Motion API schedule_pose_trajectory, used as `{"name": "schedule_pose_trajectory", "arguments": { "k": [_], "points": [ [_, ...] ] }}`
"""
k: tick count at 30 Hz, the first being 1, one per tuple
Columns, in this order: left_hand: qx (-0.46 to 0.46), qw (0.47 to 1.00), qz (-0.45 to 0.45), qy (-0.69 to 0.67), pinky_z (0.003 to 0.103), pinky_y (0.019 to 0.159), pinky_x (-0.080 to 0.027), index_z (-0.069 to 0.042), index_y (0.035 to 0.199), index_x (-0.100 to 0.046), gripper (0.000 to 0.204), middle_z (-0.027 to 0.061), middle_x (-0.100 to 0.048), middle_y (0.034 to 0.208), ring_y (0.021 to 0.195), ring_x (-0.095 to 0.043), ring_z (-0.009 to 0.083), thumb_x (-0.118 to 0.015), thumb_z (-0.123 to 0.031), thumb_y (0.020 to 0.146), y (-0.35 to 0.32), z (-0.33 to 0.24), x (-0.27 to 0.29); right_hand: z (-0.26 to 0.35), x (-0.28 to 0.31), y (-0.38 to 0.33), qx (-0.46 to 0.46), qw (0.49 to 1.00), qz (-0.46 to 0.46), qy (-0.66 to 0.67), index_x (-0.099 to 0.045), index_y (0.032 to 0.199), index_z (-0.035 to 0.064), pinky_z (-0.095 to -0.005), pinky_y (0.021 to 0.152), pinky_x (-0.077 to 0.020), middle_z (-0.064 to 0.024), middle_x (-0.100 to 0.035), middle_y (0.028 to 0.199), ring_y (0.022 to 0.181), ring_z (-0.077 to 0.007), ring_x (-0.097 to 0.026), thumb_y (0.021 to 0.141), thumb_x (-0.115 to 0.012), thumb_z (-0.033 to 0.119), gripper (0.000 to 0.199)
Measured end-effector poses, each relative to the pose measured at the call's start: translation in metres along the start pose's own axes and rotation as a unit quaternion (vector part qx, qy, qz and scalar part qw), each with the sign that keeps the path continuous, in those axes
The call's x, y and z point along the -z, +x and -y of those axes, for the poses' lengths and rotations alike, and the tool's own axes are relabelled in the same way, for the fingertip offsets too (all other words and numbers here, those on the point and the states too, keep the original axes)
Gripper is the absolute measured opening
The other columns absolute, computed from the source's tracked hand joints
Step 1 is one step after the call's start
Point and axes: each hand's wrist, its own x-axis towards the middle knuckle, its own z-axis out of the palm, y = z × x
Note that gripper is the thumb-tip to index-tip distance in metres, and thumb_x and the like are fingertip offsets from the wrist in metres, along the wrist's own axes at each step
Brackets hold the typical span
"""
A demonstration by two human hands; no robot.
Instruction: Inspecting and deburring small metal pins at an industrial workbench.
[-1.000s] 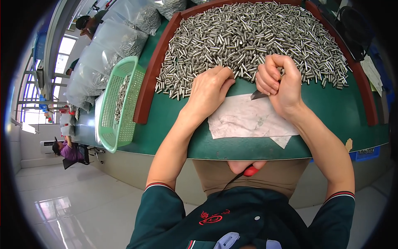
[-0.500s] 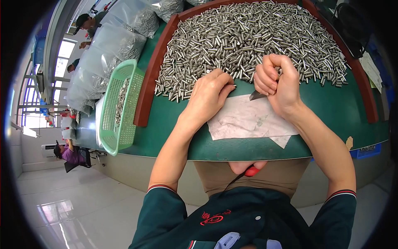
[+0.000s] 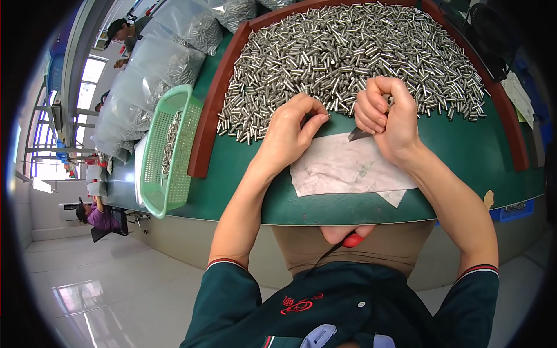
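A wide heap of small shiny metal pins (image 3: pixel 348 52) covers the far part of the green tabletop. At its near edge my left hand (image 3: pixel 293 124) is closed in a pinch, with the tip of a metal pin showing at its fingertips. My right hand (image 3: pixel 390 113) makes a fist around a small knife; only the dark pointed blade (image 3: pixel 358 134) shows, and the handle is hidden in the palm. Below both hands a stained whitish cloth (image 3: pixel 348 165) lies on the table, the blade just above its upper edge.
Dark red wooden rails (image 3: pixel 210 110) border the heap. To the left stands a light green plastic basket (image 3: pixel 165 151) with some pins in it, beside clear bags (image 3: pixel 139 75) full of pins. A blue bin (image 3: pixel 516 211) is at the right. Other people (image 3: pixel 101 216) sit farther left.
My left hand has turned slightly, so its thumb and the gap beside the index finger show more. My right hand with the knife has barely moved.
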Motion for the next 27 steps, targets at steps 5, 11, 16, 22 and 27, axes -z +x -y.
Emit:
{"name": "schedule_pose_trajectory", "arguments": {
  "k": [5, 11, 16, 22, 27],
  "points": [
    [0.001, 1.0, -0.002, 0.0, 0.024, 0.05, -0.035, 0.0, 0.077, -0.055, 0.007, 0.0034, -0.048, 0.067, 0.054, -0.041, 0.0099, -0.06, -0.005, 0.076, -0.001, -0.005, 0.0, 0.001, -0.001, -0.001, -0.002, 1.0, -0.004, -0.003, -0.027, 0.052, 0.0121, -0.0226, 0.036, -0.0164, 0.0024, -0.025, 0.04, 0.035, -0.0068, -0.018, 0.082, -0.029, 0.02, 0.031],
    [0.006, 0.997, 0.077, -0.014, 0.026, 0.049, -0.038, 0.002, 0.072, -0.056, 0.011, 0.0078, -0.054, 0.064, 0.055, -0.049, 0.016, -0.062, -0.007, 0.071, -0.009, -0.025, -0.005, 0.01, -0.003, -0.006, 0.058, 0.998, -0.019, 0.031, -0.027, 0.051, 0.0123, -0.0236, 0.037, -0.0154, 0.002, -0.025, 0.041, 0.037, -0.0075, -0.017, 0.08, -0.03, 0.019, 0.03],
    [0.018, 0.996, 0.09, -0.006, 0.034, 0.052, -0.044, 0.002, 0.071, -0.055, 0.01, 0.0138, -0.055, 0.068, 0.058, -0.057, 0.0276, -0.061, -0.006, 0.071, -0.009, -0.024, -0.007, 0.001, -0.005, -0.009, 0.067, 0.997, 0.033, 0.018, -0.026, 0.05, 0.0118, -0.0231, 0.037, -0.0143, 0.002, -0.024, 0.041, 0.037, -0.007, -0.017, 0.08, -0.031, 0.019, 0.03],
    [0.025, 0.996, 0.086, 0.011, 0.034, 0.052, -0.044, 0.001, 0.07, -0.054, 0.009, 0.0133, -0.055, 0.067, 0.058, -0.056, 0.0272, -0.062, -0.004, 0.069, -0.01, -0.024, -0.008, -0.008, -0.005, -0.008, 0.059, 0.997, 0.037, 0.012, -0.025, 0.05, 0.0116, -0.0233, 0.038, -0.0148, 0.0022, -0.024, 0.041, 0.038, -0.007, -0.017, 0.079, -0.03, 0.019, 0.031],
    [0.022, 0.996, 0.088, 0.009, 0.035, 0.052, -0.043, 0.001, 0.07, -0.054, 0.009, 0.0131, -0.054, 0.067, 0.058, -0.055, 0.0274, -0.062, -0.004, 0.069, -0.01, -0.023, -0.008, -0.007, -0.005, -0.009, 0.054, 0.998, 0.037, 0.014, -0.025, 0.049, 0.0119, -0.0233, 0.038, -0.0151, 0.0023, -0.024, 0.041, 0.038, -0.0071, -0.017, 0.08, -0.029, 0.02, 0.032]
  ]
}}
